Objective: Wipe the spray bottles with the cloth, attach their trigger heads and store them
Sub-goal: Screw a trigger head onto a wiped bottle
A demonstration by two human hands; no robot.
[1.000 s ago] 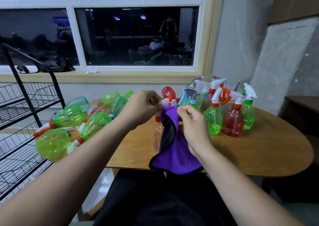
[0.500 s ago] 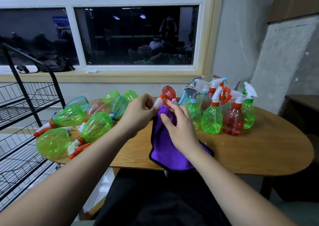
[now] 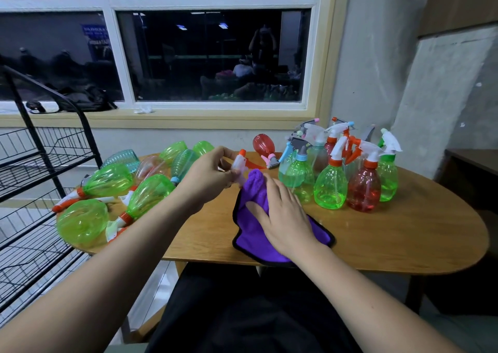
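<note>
Nearest, the right hand (image 3: 285, 217) lies flat, fingers straight, on the purple cloth (image 3: 248, 234) by the table (image 3: 404, 231) edge. At its eleven o'clock the left hand (image 3: 207, 176) pinches a white trigger head (image 3: 239, 165); best hold it steady and rub firmly round its neck. Upright bottles (image 3: 330, 188) stand at one o'clock.

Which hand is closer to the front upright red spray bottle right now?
Right. The right hand rests on the purple cloth, left of the red spray bottle; the left hand holds a trigger head farther left.
</note>
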